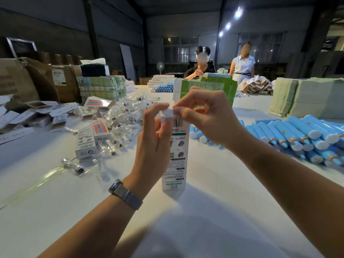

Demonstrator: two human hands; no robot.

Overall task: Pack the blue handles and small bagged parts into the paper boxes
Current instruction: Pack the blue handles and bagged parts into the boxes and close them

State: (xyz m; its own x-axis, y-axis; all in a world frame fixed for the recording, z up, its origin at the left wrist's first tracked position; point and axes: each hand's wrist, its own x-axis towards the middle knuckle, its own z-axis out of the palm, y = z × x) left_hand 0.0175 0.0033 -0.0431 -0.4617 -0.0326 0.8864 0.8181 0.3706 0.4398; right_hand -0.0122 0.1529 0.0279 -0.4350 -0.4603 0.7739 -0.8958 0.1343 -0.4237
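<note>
Desk [204, 211], white, near edge bare under the forearms. Left wrist carries a watch [125, 193].

Box [175, 155] stands upright on the desk, dead centre, print side facing the wearer, barcode near its top. Left hand [152, 146] wraps the box's upper part from the left, thumb and forefinger pinching up at the top flap [167, 111]. Right hand [202, 116] comes over from the right, fingers curled, thumb and forefinger pinching the same flap. Both sets of fingers narrow, closed on the flap, nothing else in them. Cannot tell what is inside the box; top end is hidden by the fingertips.

Judgement: the step is closing the top end. To do it well: left hand should keep the box square and not squeeze the walls, or the mouth will bow and the tab will miss its slot. Fold side ears in first if they stick out, then bend the flap on its crease and steer the tongue in with the right thumb. Press flat once seated. Base should stay on the desk for support.

Left of the box: two boxes [91, 140] lying flat, with loose bagged parts [122, 120] heaped clear and crinkly just beyond. Right: blue handles [297, 135] laid in rows, white caps toward the wearer. Next pick is in easy reach either side.

Further: green cartons [204, 86] mid-desk, brown cartons [46, 79] far left. Two people at the far end.
</note>
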